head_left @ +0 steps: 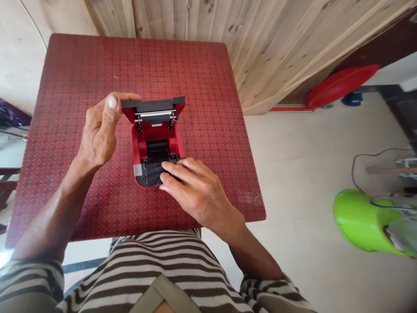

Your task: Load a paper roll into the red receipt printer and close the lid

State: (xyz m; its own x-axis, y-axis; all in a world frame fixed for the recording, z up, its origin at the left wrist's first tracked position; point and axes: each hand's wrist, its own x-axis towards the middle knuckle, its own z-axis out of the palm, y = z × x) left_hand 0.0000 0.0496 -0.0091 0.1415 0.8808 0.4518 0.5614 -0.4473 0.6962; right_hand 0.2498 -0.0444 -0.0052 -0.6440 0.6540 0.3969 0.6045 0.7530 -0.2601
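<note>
A small red and black label printer (136, 145) stands on the table with its lid raised. My left hand (101, 128) grips the left edge of the lid (156, 105), thumb towards me and fingers behind. Inside the red body, a dark roll (157, 145) lies across the bay, and black ribbon film (154, 171) stretches from it over the front. My right hand (198, 187) is at the front right of the printer, its fingertips closed on the film. How much film is under the fingers is hidden. A pale sticker (138, 170) marks the front left corner.
The printer rests on a table with a red patterned cover (208, 87). Wooden panelling (195, 19) borders its far side. On the floor to the right are a bright green bucket (358, 221), a dark cable (355, 165) and a large red basin (342, 84) leaning on the wall.
</note>
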